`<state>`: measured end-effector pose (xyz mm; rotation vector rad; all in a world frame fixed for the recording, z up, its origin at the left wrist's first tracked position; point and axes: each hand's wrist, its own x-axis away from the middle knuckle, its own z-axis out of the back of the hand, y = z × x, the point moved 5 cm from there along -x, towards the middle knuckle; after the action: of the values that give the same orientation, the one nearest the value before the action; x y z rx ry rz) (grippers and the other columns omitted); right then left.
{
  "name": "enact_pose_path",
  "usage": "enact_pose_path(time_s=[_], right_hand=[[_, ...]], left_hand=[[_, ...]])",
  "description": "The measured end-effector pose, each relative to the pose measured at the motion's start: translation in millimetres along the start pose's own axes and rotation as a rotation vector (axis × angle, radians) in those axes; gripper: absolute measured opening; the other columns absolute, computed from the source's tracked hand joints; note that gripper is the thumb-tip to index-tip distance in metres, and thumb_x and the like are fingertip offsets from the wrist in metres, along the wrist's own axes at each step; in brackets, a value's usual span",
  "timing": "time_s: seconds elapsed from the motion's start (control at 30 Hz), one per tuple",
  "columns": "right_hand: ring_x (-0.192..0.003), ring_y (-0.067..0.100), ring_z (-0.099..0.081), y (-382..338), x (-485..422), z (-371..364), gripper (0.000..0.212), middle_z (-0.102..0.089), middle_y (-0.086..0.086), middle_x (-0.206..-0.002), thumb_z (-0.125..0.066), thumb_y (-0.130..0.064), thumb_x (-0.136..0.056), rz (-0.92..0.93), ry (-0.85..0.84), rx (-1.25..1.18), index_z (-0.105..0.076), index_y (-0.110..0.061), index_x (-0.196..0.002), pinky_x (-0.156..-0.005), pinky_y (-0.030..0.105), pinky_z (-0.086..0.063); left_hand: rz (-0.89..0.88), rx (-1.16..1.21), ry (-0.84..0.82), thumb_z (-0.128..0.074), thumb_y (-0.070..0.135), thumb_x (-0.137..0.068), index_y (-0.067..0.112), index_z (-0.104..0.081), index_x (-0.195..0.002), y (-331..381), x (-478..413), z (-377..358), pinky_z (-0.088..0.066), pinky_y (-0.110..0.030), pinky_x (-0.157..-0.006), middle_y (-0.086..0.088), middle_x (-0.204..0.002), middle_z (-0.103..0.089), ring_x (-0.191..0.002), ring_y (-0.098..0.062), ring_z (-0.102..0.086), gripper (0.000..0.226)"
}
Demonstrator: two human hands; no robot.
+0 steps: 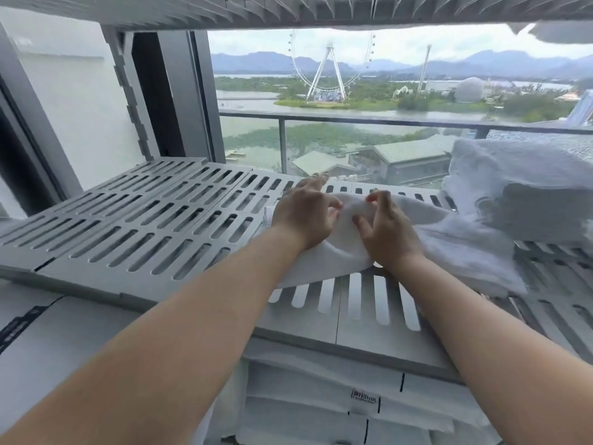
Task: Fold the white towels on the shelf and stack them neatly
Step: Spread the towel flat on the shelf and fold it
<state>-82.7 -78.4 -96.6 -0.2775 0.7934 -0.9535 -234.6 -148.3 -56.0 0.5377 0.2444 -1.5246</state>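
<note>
Inspection finds the white terry towel (pixel 455 248) on the grey slotted plastic shelf (pixel 144 226), with the heaped white towels (pixel 513 175) at 3 o'clock; the left hand (pixel 305 216) and right hand (pixel 385 232) both pinch its raised fold, so I recommend levelling the edges before creasing.

Both bare forearms reached forward from the lower corners of the view and converged toward the middle, wrists roughly level. The left hand (pixel 305 216) lay knuckles-up, its thumb tucked inward toward the other hand and its fingers curled into a fold of the white towel (pixel 340 252), with one or two fingertips pointing farther ahead. The right hand (pixel 385 229) sat just beside it, back toward the camera, fingers bent and pinching the same fold from the opposite side.
</note>
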Motion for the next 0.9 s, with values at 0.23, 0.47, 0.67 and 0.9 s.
enact_pose_path(time_s=[0.23, 0.47, 0.67, 0.9], right_hand=[[-0.116, 0.031, -0.05, 6, -6, 7, 0.023, -0.051, 0.01, -0.121, -0.063, -0.037, -0.091, 0.053, 0.101, 0.057, -0.059, -0.016, -0.101, -0.084, 0.039, -0.049], [-0.133, 0.031, -0.041, 12, 3, 12, 0.036, -0.047, 0.012, -0.139, -0.065, -0.031, -0.091, 0.117, 0.025, 0.092, -0.064, -0.018, -0.125, -0.104, 0.044, -0.046], [-0.134, 0.03, -0.045, 8, 21, 12, 0.081, -0.045, 0.007, -0.147, -0.075, -0.046, -0.077, 0.264, -0.188, 0.28, -0.039, -0.025, -0.147, -0.108, 0.046, -0.042], [-0.09, 0.03, -0.065, -22, 28, -2, 0.024, -0.067, 0.005, -0.093, -0.057, -0.037, -0.097, 0.265, -0.002, 0.441, -0.063, -0.014, -0.096, -0.065, 0.036, -0.047]], left_hand=[[0.132, -0.048, -0.415, -0.067, 0.056, -0.086, 0.034, -0.035, -0.155, -9, -1, -26, -0.038, -0.042, -0.114, 0.001, -0.155, -0.045, -0.139, -0.022, -0.044, 0.079], [0.097, -0.172, -0.287, -0.053, 0.023, -0.091, 0.038, -0.053, -0.135, -6, -5, -21, -0.05, -0.039, -0.089, -0.001, -0.128, -0.065, -0.114, -0.027, -0.061, 0.047], [0.151, -0.095, -0.453, -0.053, 0.016, -0.083, 0.042, -0.061, -0.112, -24, -16, 12, -0.051, -0.039, -0.089, 0.008, -0.11, -0.066, -0.102, -0.021, -0.06, 0.04], [0.121, -0.365, -0.414, -0.049, 0.009, -0.087, 0.033, -0.066, -0.104, -74, -9, 44, -0.044, -0.037, -0.08, 0.003, -0.112, -0.064, -0.102, -0.023, -0.059, 0.034]])
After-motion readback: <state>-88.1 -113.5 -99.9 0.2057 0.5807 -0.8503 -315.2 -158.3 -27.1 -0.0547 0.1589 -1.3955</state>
